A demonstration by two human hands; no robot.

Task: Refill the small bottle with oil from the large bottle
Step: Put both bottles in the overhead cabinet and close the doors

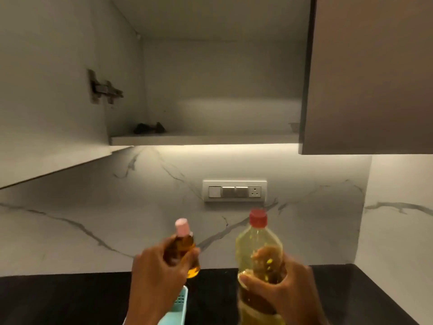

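Bare left hand (159, 268) and bare right hand (284, 288) on bare forearms (138, 311), short-trimmed right thumbnail (243, 281).

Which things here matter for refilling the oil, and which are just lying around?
For the job: small bottle, pink cap, in left hand; large bottle, red cap, in right hand.
Lying about: blue basket, switch panel, dark object on cabinet shelf.

Pink-capped small bottle (185, 245) holds amber oil, red-capped large bottle (259, 252) pale yellow; grey-veined white marble wall (93, 219).
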